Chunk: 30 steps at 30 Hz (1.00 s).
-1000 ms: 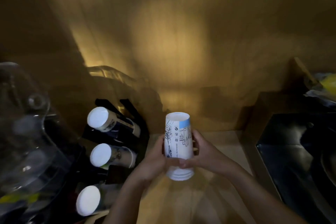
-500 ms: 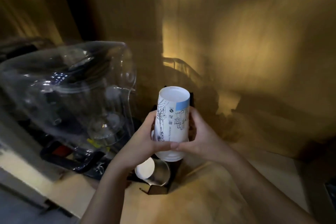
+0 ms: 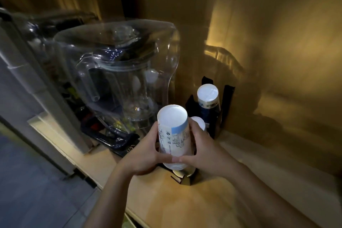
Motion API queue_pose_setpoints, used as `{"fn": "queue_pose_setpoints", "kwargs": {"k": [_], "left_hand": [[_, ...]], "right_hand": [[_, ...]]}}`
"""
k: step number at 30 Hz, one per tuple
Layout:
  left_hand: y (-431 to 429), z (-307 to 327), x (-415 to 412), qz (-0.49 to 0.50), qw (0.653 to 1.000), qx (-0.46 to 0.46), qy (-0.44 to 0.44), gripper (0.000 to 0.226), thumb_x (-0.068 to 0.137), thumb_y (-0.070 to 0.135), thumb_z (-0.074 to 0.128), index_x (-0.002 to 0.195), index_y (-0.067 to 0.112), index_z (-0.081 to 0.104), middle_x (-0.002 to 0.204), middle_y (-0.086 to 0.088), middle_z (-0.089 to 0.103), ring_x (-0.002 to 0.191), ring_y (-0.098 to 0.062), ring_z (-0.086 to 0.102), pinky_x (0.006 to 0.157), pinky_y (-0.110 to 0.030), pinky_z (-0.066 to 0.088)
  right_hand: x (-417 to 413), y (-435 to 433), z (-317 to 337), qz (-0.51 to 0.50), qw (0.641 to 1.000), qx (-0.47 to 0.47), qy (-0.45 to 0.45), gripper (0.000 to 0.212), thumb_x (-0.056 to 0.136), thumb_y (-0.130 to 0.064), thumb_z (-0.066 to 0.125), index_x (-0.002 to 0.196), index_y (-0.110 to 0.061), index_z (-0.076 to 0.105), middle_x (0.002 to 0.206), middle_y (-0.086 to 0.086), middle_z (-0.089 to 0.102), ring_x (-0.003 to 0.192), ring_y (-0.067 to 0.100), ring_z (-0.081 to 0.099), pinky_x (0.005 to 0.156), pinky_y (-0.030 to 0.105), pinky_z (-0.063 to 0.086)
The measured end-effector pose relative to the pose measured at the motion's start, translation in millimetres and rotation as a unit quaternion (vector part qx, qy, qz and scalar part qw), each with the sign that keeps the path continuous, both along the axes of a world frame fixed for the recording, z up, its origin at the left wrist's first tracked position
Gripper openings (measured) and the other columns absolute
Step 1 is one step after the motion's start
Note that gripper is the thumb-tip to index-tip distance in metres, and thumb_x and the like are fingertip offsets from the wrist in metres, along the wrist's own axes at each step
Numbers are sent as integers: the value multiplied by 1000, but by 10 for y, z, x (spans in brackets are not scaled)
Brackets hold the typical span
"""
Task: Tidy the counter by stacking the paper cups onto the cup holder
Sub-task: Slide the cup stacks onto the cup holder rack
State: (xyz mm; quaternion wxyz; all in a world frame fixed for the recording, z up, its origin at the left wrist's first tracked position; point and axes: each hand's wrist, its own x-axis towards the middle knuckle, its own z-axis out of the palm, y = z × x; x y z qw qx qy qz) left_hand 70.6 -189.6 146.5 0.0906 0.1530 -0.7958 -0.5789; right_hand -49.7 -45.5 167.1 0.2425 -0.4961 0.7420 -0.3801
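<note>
My hands (image 3: 148,153) clasp the cup stack (image 3: 173,135) between the clear blender jar (image 3: 120,72) at the counter's (image 3: 185,200) left edge and the black holder (image 3: 228,98), seemingly full; the near edge is open.

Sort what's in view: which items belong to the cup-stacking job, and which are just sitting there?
Job:
- stack of paper cups, held upside down in left hand and right hand
- black cup holder
- cups already in holder

Bystanders:
- clear blender jug
- wooden counter
</note>
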Motion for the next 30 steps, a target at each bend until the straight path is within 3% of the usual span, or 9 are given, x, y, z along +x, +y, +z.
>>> {"fn": "queue_pose_setpoints", "kwargs": {"k": [3,6,10,11,15,19,22,26,30], "left_hand": [[-29,-149,-33,-17,999,-35,-25,100,57,25,87,131,49,23,118,31,52,110,19,47,76,2,42],[-38,-260,-68,-21,996,-73,-44,97,55,34,84,117,70,18,116,45,45,115,19,41,84,2,39],[-56,-414,-73,-20,982,-173,-73,95,59,34,82,130,53,22,134,19,39,129,-9,35,111,-37,34],[-70,-425,-68,-33,982,-169,-84,97,60,31,83,133,47,22,138,15,37,131,-10,33,112,-37,32],[-153,-361,-10,-112,986,-79,-97,91,60,29,85,123,58,26,133,25,38,122,12,35,100,-11,32],[-182,-342,57,-86,992,12,-87,56,74,44,71,125,42,48,125,12,58,112,-3,56,96,-27,46],[-140,-415,13,-49,994,-48,-80,38,81,27,69,116,35,56,115,9,62,104,-7,59,91,-27,49],[-85,-518,-18,-14,994,-91,-64,39,80,25,70,99,53,51,103,23,57,94,11,55,75,-7,44],[-79,-593,-15,9,992,-112,-58,37,82,26,68,117,34,57,108,10,58,99,-4,57,76,-14,42]], "right_hand": [[5,-15,-96,-2,999,10,36,94,66,-41,74,127,-58,5,141,-19,34,118,-7,31,101,32,39],[-9,-31,-190,-5,998,26,55,98,68,-44,74,131,-55,-1,146,-13,29,128,2,28,106,35,34],[-34,-8,-254,16,995,35,94,98,71,-43,73,133,-53,-3,146,-10,27,130,7,24,105,35,30],[-28,0,-262,23,993,32,109,95,72,-44,71,133,-53,-1,146,-10,28,129,5,23,104,33,28],[-32,11,-366,19,979,17,204,72,73,-43,68,131,-33,27,135,-3,46,121,4,26,101,34,27],[-41,-20,-526,43,920,76,383,52,76,-39,62,120,-18,45,125,4,58,132,15,27,104,35,2],[-40,-18,-511,42,932,64,354,53,74,-47,59,120,-22,47,124,-1,59,132,10,23,103,31,-4],[-47,12,-456,49,947,41,315,50,80,-53,51,122,-26,51,124,-4,61,129,2,25,100,18,-10],[-19,-31,-426,17,956,40,289,40,85,-41,55,121,-24,56,123,2,62,119,-1,16,96,24,-2]]}}
